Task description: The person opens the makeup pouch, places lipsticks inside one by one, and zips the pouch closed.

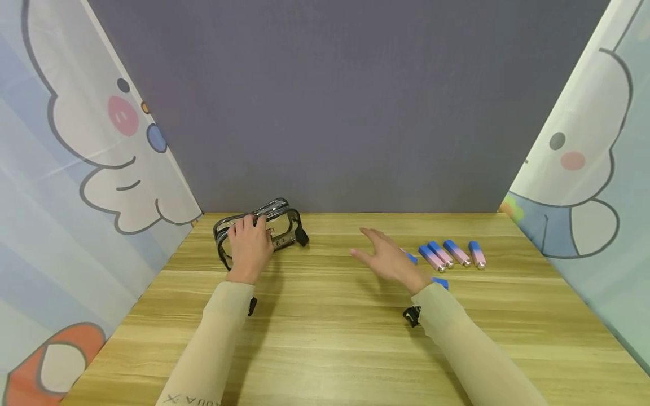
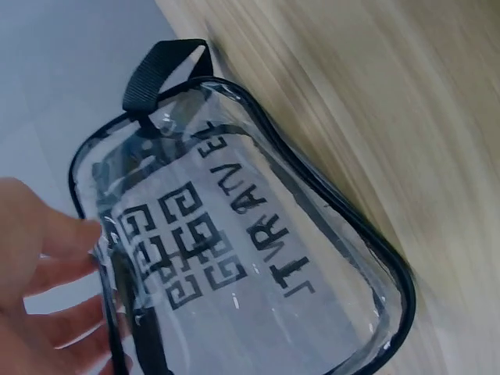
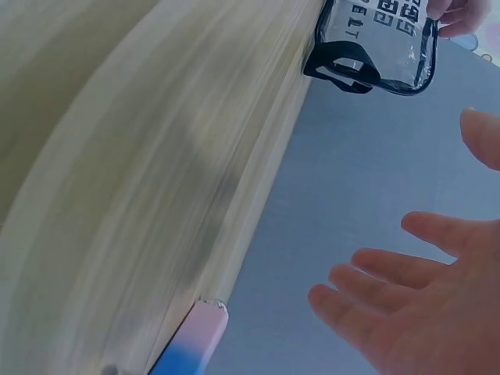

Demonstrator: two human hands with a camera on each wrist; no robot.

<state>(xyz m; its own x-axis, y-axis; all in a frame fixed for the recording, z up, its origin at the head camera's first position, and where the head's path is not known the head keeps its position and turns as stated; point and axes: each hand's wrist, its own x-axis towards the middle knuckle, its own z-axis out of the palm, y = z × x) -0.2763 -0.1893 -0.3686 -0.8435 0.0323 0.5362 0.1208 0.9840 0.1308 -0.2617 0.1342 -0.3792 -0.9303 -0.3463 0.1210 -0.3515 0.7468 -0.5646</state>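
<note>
A clear zip pouch (image 1: 280, 226) with black piping and a black side strap (image 2: 144, 82) stands at the back left of the table. Dark lettering and a square pattern are printed on its face. My left hand (image 1: 250, 248) grips the pouch's upper edge, thumb on one side and fingers on the other. To the right, my right hand (image 1: 387, 260) hovers over the table with its fingers extended and nothing in it. Beyond that hand lie several blue-and-pink tubes with shiny ends, such as one slim tube (image 1: 457, 252). Two are partly hidden by my right hand and arm.
The wooden table (image 1: 325, 349) meets a dark grey panel (image 1: 345, 113) at the back. Cartoon-printed curtains (image 1: 40, 225) hang at both sides. The rightmost tube (image 1: 477, 255) lies slightly apart from its neighbours.
</note>
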